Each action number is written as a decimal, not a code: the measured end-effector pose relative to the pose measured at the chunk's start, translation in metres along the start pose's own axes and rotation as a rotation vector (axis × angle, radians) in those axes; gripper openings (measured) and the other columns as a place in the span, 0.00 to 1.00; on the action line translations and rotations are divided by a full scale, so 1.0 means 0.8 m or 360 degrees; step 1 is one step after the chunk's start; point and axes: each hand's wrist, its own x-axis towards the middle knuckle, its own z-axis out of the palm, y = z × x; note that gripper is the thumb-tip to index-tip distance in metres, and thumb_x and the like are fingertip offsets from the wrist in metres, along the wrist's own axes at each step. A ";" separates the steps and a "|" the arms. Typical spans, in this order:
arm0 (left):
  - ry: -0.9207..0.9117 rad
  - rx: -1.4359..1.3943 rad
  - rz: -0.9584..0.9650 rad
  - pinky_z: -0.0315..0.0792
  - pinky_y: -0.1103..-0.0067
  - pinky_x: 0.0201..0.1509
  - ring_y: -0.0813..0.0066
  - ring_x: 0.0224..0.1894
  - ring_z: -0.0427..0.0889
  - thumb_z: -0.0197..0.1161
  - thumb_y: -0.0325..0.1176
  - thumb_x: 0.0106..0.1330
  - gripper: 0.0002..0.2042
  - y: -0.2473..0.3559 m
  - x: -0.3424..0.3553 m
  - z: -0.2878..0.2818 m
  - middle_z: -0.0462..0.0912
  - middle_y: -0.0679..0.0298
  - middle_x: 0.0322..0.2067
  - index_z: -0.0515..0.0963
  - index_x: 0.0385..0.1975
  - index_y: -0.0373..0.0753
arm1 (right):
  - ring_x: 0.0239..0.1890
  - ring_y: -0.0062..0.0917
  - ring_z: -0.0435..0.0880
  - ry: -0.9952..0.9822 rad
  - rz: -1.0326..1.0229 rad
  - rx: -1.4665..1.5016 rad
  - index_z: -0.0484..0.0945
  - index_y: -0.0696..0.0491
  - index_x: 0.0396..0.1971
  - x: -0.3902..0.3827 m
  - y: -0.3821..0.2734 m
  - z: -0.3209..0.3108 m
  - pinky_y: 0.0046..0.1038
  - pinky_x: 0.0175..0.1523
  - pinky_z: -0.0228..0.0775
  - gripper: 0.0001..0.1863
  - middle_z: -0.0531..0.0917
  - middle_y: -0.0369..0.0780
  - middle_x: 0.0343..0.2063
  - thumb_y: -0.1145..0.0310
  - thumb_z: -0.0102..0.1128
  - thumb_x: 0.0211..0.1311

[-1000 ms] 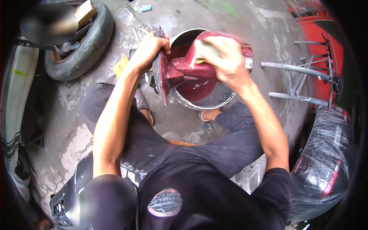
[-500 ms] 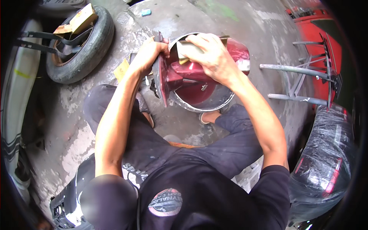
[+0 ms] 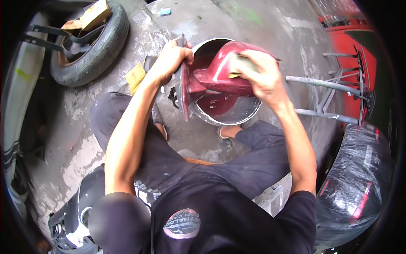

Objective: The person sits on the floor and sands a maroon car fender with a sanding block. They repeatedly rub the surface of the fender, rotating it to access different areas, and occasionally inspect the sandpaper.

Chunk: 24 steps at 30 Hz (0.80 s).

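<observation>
A glossy dark-red car side mirror lies across the top of a round bucket. My left hand is closed round the upper part of the flat mounting base, which stands nearly upright at the left of the bucket. My right hand is closed on a pale block with a yellowish underside, which looks like a sanding block and rests against the mirror's rounded shell. Motion blurs this hand and the block a little. Inside the bucket, reddish liquid shows below the mirror.
A tyre with wooden pieces on it lies at the far left. A yellow piece and a small blue item are on the worn floor. To the right are a grey metal stand and a plastic-wrapped part.
My right hand has moved right with the block, from near the base to the outer shell. More of the red shell shows now. My left hand keeps its hold, shifted slightly right.
</observation>
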 end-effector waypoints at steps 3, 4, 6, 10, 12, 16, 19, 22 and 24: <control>-0.0073 0.0064 0.0032 0.77 0.77 0.46 0.73 0.36 0.81 0.62 0.23 0.54 0.21 0.001 0.004 0.002 0.82 0.62 0.36 0.73 0.50 0.34 | 0.58 0.38 0.83 0.0040 0.0093 -0.0111 0.89 0.46 0.53 0.000 -0.013 -0.001 0.44 0.63 0.73 0.23 0.86 0.42 0.56 0.76 0.67 0.56; -0.0084 0.0075 0.0050 0.77 0.77 0.46 0.73 0.36 0.81 0.62 0.24 0.54 0.20 -0.001 0.005 -0.001 0.82 0.62 0.35 0.73 0.50 0.34 | 0.57 0.38 0.83 0.0066 0.0079 -0.0116 0.87 0.47 0.54 0.018 -0.024 0.016 0.44 0.64 0.73 0.24 0.86 0.42 0.56 0.76 0.67 0.55; -0.0094 0.0080 0.0057 0.77 0.78 0.45 0.73 0.36 0.81 0.61 0.24 0.54 0.20 -0.004 0.009 -0.004 0.82 0.63 0.34 0.74 0.50 0.34 | 0.57 0.39 0.83 -0.0039 0.0052 -0.0147 0.85 0.49 0.53 0.059 -0.038 0.046 0.44 0.66 0.71 0.24 0.85 0.42 0.56 0.77 0.67 0.53; -0.0030 -0.0025 0.0023 0.77 0.77 0.45 0.73 0.36 0.82 0.62 0.24 0.54 0.20 0.001 -0.002 -0.002 0.82 0.63 0.34 0.74 0.50 0.33 | 0.59 0.41 0.84 -0.0031 -0.0029 0.0007 0.87 0.50 0.49 0.036 -0.011 0.024 0.44 0.66 0.72 0.20 0.85 0.43 0.57 0.75 0.68 0.55; -0.0014 0.0017 0.0022 0.77 0.77 0.44 0.72 0.36 0.82 0.62 0.24 0.54 0.20 0.003 -0.001 0.003 0.82 0.63 0.34 0.74 0.50 0.33 | 0.56 0.42 0.86 0.0011 0.0096 -0.0010 0.89 0.49 0.51 -0.003 0.001 -0.007 0.43 0.66 0.72 0.20 0.86 0.44 0.57 0.74 0.68 0.57; -0.0004 0.0067 0.0052 0.78 0.76 0.43 0.72 0.36 0.83 0.62 0.24 0.55 0.20 -0.003 0.006 0.003 0.82 0.62 0.35 0.74 0.50 0.33 | 0.57 0.40 0.83 0.0049 0.0076 -0.0159 0.86 0.49 0.55 0.034 -0.031 0.035 0.45 0.66 0.71 0.24 0.85 0.42 0.57 0.76 0.67 0.54; -0.0116 -0.0051 -0.0013 0.78 0.76 0.45 0.73 0.36 0.83 0.62 0.24 0.55 0.20 -0.010 0.010 -0.011 0.82 0.62 0.36 0.74 0.51 0.32 | 0.58 0.39 0.82 -0.0095 -0.0007 -0.0072 0.85 0.50 0.48 0.073 -0.044 0.049 0.45 0.66 0.72 0.19 0.84 0.41 0.56 0.75 0.67 0.53; 0.0009 -0.0009 0.0015 0.78 0.76 0.46 0.72 0.36 0.83 0.62 0.24 0.55 0.21 -0.002 0.000 -0.001 0.82 0.61 0.36 0.74 0.52 0.32 | 0.58 0.41 0.85 -0.0032 -0.0044 -0.0013 0.88 0.48 0.50 0.025 -0.009 0.013 0.44 0.65 0.74 0.21 0.86 0.43 0.56 0.75 0.71 0.53; 0.0070 0.0168 0.0046 0.78 0.75 0.45 0.71 0.36 0.83 0.63 0.25 0.55 0.22 -0.008 0.006 0.004 0.82 0.61 0.37 0.74 0.52 0.33 | 0.58 0.42 0.85 -0.0033 0.0061 -0.0052 0.89 0.47 0.54 -0.008 0.004 -0.013 0.44 0.65 0.73 0.23 0.87 0.44 0.56 0.72 0.70 0.55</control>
